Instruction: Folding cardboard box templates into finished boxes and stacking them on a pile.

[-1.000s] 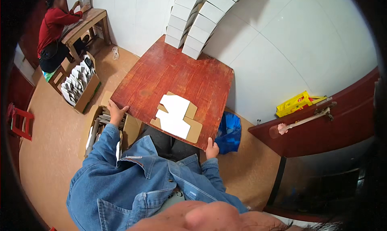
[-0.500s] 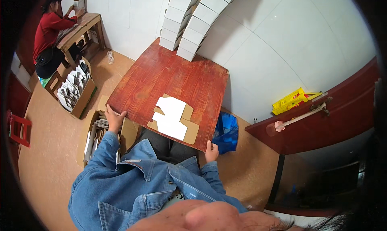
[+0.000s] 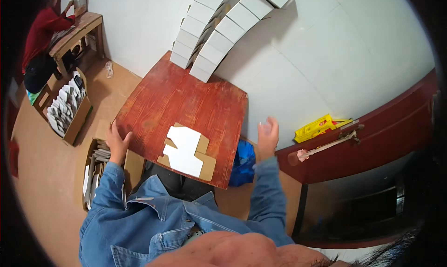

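Note:
A flat white and brown cardboard box blank [image 3: 185, 148], cut with flaps, lies unfolded on the near part of a red wooden table [image 3: 195, 99]. My left hand [image 3: 118, 143] is at the table's left edge, thumb spread from the fingers, with nothing in it. Raised off the table's right side, my right hand [image 3: 268, 137] has its fingers loosely bent and apart and holds nothing that I can see; it is slightly blurred. Neither hand touches the blank.
Two tall stacks of white boxes [image 3: 219, 43] rise at the table's far end by the wall. Cartons of flat blanks stand on the floor, one [image 3: 88, 174] beside my left arm, another [image 3: 77, 122] farther left. A blue bag [image 3: 243, 162] is at right. Another person works at a bench [image 3: 77, 34].
My right hand has let go of the table's near right corner and moved up and right. My left hand's fingers have lifted and spread at the edge. The whole view has shifted.

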`<state>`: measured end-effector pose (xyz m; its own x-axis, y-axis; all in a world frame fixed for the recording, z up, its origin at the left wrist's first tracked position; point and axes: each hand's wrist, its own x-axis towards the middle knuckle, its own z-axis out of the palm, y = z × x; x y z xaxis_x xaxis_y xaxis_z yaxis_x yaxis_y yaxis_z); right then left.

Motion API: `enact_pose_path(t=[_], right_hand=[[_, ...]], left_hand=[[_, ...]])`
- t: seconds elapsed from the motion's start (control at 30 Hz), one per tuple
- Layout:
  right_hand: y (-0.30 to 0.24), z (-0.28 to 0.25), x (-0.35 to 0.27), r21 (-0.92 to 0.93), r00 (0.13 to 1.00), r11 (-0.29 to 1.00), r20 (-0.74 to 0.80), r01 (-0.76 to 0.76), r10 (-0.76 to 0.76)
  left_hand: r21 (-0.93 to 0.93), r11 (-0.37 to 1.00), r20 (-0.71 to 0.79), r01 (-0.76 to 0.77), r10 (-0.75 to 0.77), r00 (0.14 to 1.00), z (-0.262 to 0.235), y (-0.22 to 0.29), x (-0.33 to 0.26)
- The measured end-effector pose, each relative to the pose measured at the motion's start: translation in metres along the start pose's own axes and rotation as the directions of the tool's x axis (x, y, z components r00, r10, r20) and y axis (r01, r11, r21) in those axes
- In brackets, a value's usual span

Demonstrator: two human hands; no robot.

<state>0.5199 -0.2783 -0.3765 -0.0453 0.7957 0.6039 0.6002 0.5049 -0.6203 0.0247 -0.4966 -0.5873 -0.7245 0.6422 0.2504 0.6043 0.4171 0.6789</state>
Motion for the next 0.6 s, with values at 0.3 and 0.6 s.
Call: enact_pose_path(t=[0.3,0.6], right_hand=[[-0.144,0.050,0.308,-0.448,0.831,0.717,0.123,0.534,-0.542],[-0.193,0.103,0.460,-0.624,0.842,0.627,0.098,0.467,-0.530]], left_hand=[[-0.101,0.986,0.130,-0.136,0.148,0.980,-0.016,0.011,0.024],[-0.290,0.957,0.249,0.028,0.047,0.967,-0.033,0.028,0.057]])
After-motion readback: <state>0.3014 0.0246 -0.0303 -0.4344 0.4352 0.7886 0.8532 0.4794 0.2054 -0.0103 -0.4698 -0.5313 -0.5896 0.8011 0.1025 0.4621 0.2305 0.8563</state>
